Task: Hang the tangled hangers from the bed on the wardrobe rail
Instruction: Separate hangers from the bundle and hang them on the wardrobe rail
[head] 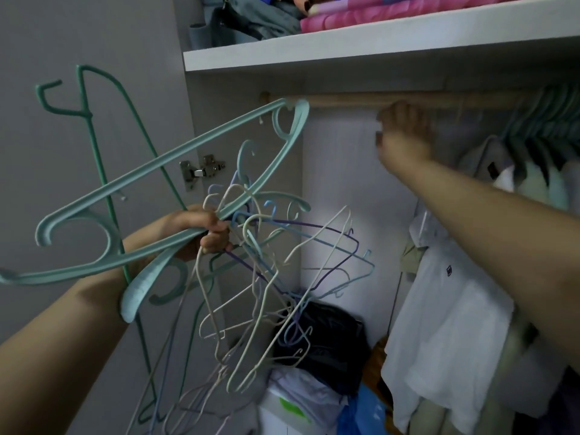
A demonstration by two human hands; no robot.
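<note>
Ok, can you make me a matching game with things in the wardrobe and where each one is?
Things:
1. tangled hangers
2. pink bedding
3. white shirt
4. black bag

Places:
A. hanging below the rail, on the right
B. low down inside the wardrobe
C. gripped in the left hand
D. on the top shelf

Pairs: 1-C, 2-D, 3-A, 4-B
</note>
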